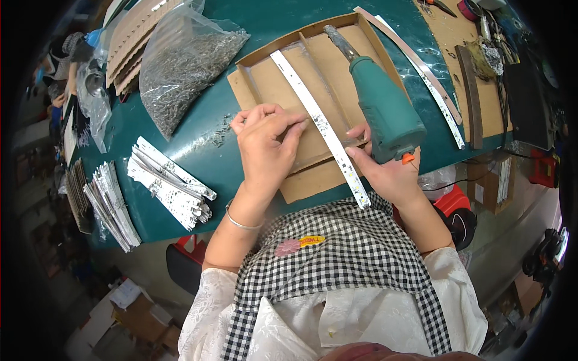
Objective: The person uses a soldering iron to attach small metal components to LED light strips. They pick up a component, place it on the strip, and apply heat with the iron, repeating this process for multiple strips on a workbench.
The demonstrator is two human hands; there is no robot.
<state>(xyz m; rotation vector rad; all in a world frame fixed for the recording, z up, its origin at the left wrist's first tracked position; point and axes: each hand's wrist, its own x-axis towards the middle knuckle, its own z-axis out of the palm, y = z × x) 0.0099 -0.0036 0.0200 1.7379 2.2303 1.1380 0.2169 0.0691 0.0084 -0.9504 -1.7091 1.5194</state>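
Note:
A narrow white LED strip board [319, 123] lies slantwise across a shallow cardboard tray [280, 90], its near end past the tray's front edge. My left hand [268, 141] is closed in a pinch beside the strip's left edge, thumb and forefinger together; whatever they hold is too small to make out. My right hand [388, 177] is wrapped beneath a green electric hand tool [385, 108] with a grey metal barrel and an orange part at its rear. The tool body hides most of those fingers. Its barrel points away from me, over the tray.
Left of the tray lie a clear bag of small metal parts [186, 63] and loose bits [220, 133]. Bundles of white strips [168, 183] rest nearer me. On the right are two long strips [430, 81], a dark bar [469, 96] and pliers [442, 7].

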